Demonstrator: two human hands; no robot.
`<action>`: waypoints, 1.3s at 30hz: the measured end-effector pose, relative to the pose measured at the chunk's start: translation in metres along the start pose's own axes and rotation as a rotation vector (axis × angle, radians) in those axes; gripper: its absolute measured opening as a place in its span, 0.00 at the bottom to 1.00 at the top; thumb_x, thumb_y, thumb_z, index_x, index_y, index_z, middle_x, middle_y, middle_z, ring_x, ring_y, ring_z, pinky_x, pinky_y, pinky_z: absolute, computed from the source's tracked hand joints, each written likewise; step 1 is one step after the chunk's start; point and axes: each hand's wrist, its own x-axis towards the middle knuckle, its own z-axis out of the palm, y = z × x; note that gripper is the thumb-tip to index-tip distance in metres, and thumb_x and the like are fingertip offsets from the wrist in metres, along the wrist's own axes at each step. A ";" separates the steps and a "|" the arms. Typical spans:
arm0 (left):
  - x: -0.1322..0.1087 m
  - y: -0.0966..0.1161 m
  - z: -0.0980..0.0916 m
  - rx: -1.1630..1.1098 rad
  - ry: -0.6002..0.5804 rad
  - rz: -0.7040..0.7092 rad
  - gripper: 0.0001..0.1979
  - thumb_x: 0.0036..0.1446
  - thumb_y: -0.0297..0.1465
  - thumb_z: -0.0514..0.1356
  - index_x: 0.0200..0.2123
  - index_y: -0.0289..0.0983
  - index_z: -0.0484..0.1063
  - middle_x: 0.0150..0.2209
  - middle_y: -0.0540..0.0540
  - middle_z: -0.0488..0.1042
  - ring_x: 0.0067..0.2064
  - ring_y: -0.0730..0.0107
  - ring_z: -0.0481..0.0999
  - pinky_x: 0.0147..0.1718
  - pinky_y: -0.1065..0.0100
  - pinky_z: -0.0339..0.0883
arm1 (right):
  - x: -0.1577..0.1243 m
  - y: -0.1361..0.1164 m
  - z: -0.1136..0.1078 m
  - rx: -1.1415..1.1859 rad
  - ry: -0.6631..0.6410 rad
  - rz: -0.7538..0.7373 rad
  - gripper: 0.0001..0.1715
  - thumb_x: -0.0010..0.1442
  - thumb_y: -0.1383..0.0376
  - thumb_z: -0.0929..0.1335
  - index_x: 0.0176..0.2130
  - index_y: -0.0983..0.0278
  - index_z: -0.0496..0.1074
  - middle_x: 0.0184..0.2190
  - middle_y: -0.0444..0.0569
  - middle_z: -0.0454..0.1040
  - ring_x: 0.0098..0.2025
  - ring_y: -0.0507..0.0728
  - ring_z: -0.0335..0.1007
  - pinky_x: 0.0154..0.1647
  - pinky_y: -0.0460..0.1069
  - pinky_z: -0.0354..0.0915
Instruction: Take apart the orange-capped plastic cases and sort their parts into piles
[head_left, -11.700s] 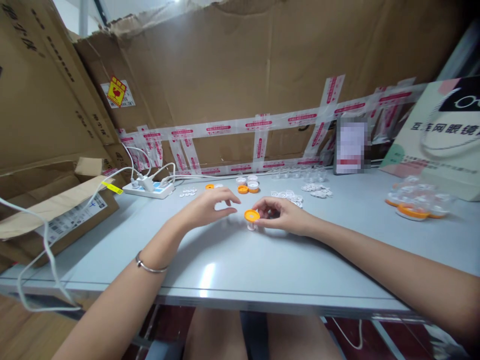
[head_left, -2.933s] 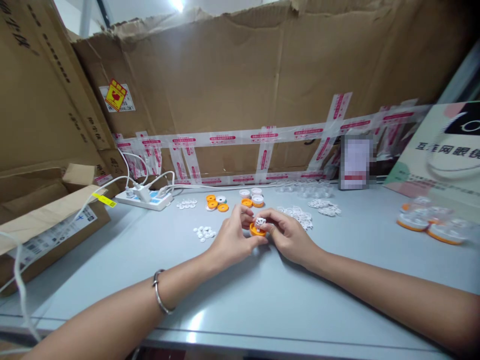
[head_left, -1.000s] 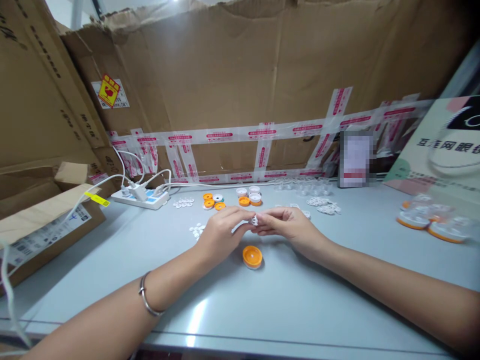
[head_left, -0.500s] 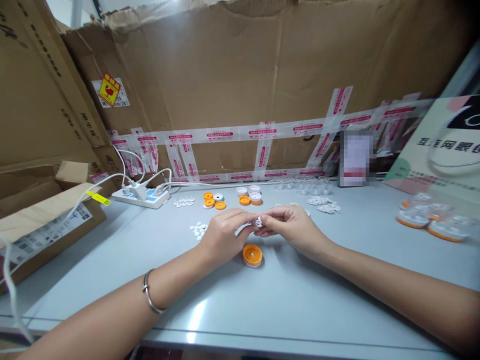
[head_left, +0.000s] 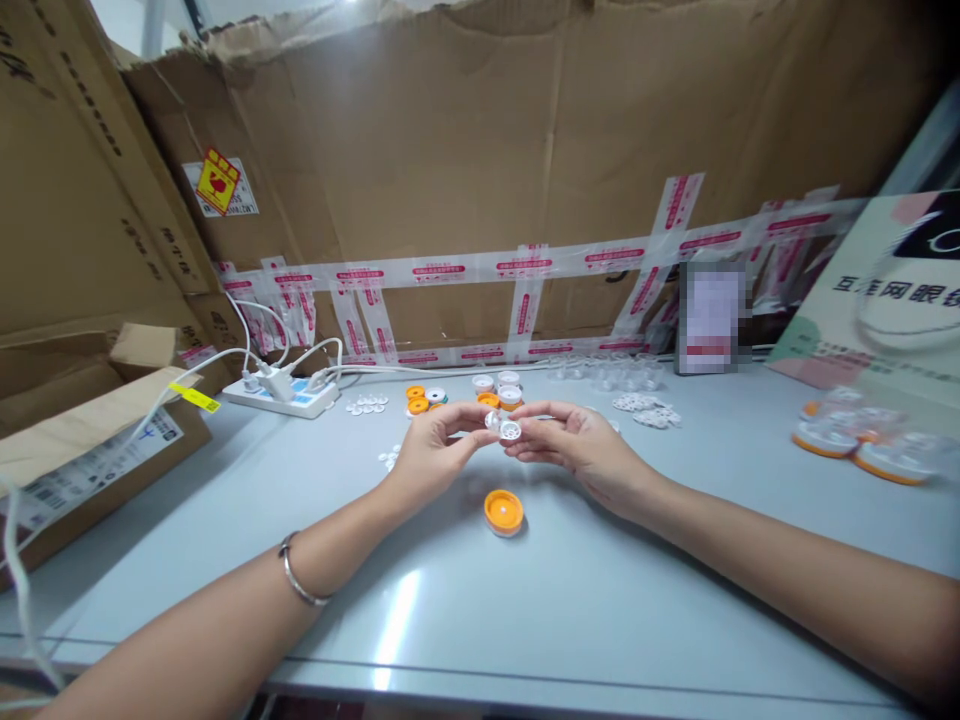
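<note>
Just above the table, my left hand [head_left: 433, 452] pinches a small whitish round part [head_left: 492, 420] between thumb and fingers. Close beside it, my right hand [head_left: 581, 445] is closed on a small white perforated disc [head_left: 510, 430], whose openwork face is turned towards me. The two parts are very near each other; whether they touch I cannot tell. Below the hands, an orange round cap with a white base [head_left: 503, 511] lies on the table, apart from both hands. Its orange recessed side faces up, with a small white spot at the centre.
Behind the hands sit orange and white round caps [head_left: 417, 392], small white pieces [head_left: 367, 404], white perforated discs [head_left: 646, 410] and clear parts [head_left: 607, 372]. A power strip [head_left: 300, 398] and open carton [head_left: 112, 450] stand left. Clear-topped orange-and-white pieces [head_left: 862, 435] lie right; a phone [head_left: 712, 318] leans behind.
My hands have drawn slightly apart, the left one moving left. The white perforated disc now shows its face, and a separate whitish part is visible at my left fingertips.
</note>
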 end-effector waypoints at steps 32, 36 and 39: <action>-0.008 0.008 0.002 0.306 0.079 0.338 0.06 0.50 0.28 0.62 0.33 0.34 0.70 0.32 0.46 0.75 0.34 0.71 0.75 0.39 0.68 0.71 | -0.005 0.000 -0.002 -0.476 -0.030 -0.403 0.15 0.49 0.58 0.70 0.37 0.63 0.73 0.35 0.48 0.77 0.37 0.56 0.74 0.40 0.51 0.69; -0.007 0.006 0.003 0.316 0.084 0.351 0.06 0.50 0.28 0.61 0.33 0.34 0.70 0.33 0.46 0.75 0.35 0.71 0.75 0.39 0.69 0.70 | -0.004 -0.002 -0.006 -0.541 -0.063 -0.363 0.16 0.49 0.58 0.70 0.38 0.63 0.73 0.33 0.47 0.78 0.35 0.56 0.74 0.38 0.50 0.70; -0.008 0.005 0.005 0.306 0.088 0.359 0.06 0.50 0.28 0.62 0.34 0.33 0.70 0.32 0.46 0.75 0.34 0.71 0.75 0.39 0.69 0.70 | -0.005 -0.005 -0.008 -0.584 -0.083 -0.366 0.16 0.50 0.58 0.69 0.38 0.64 0.73 0.33 0.48 0.78 0.34 0.56 0.75 0.36 0.50 0.70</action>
